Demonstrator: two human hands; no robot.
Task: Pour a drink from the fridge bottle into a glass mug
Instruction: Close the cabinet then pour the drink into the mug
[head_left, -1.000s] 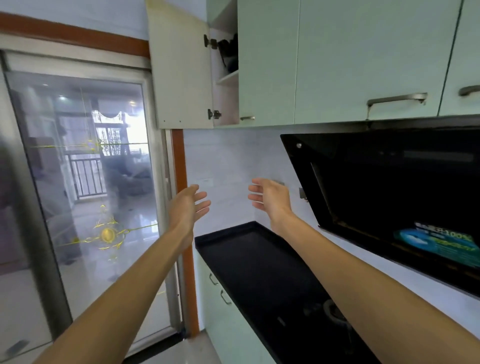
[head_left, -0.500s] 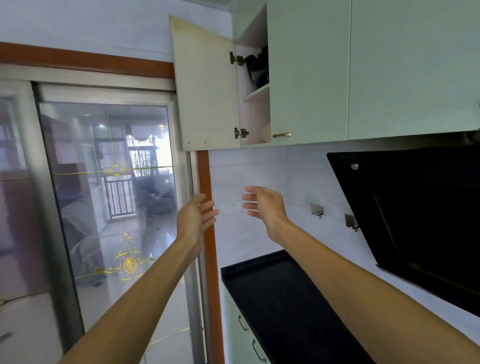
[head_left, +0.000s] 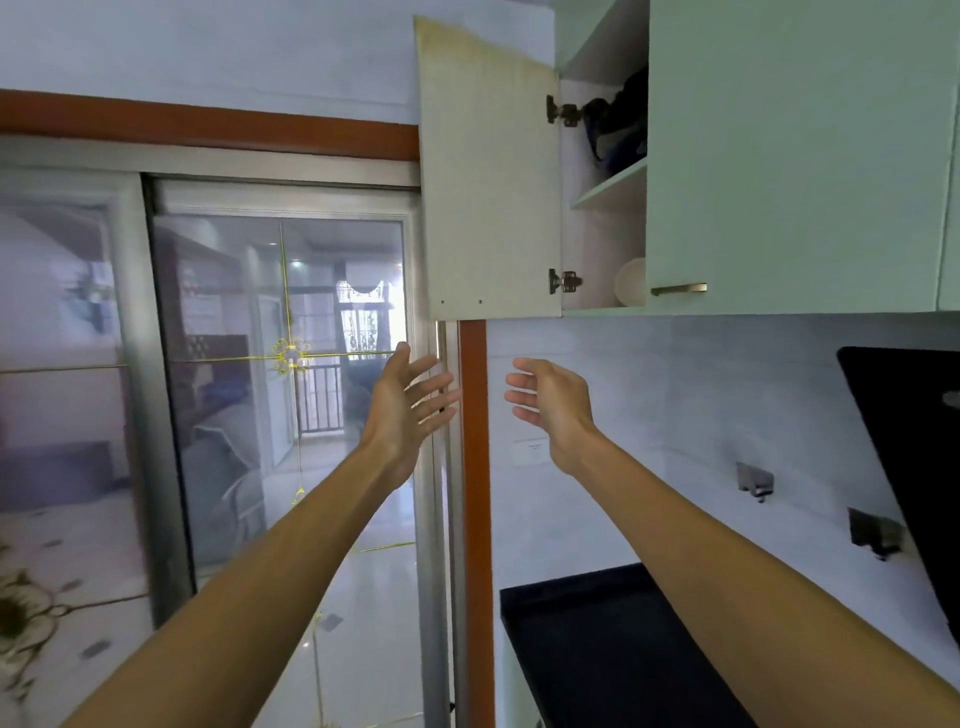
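Observation:
Both my arms reach forward and upward at chest height. My left hand (head_left: 405, 400) is open, fingers spread, in front of the sliding door's frame. My right hand (head_left: 550, 402) is open too, palm turned left, in front of the tiled wall. Both hold nothing. Above them hangs a wall cupboard with its door (head_left: 488, 171) swung open. On its lower shelf a pale round vessel (head_left: 631, 283) shows partly behind the neighbouring door. No fridge, bottle or glass mug is in view.
A dark bundle (head_left: 618, 130) sits on the cupboard's upper shelf. A glass sliding door (head_left: 280, 364) fills the left. A black countertop (head_left: 613, 644) lies lower right, with a black range hood (head_left: 909, 457) at the right edge and metal wall hooks (head_left: 756, 480) beside it.
My view has swung left and upward, so the open cupboard is larger and nearer the middle and the hood has slid to the right edge. Both hands stay open and raised.

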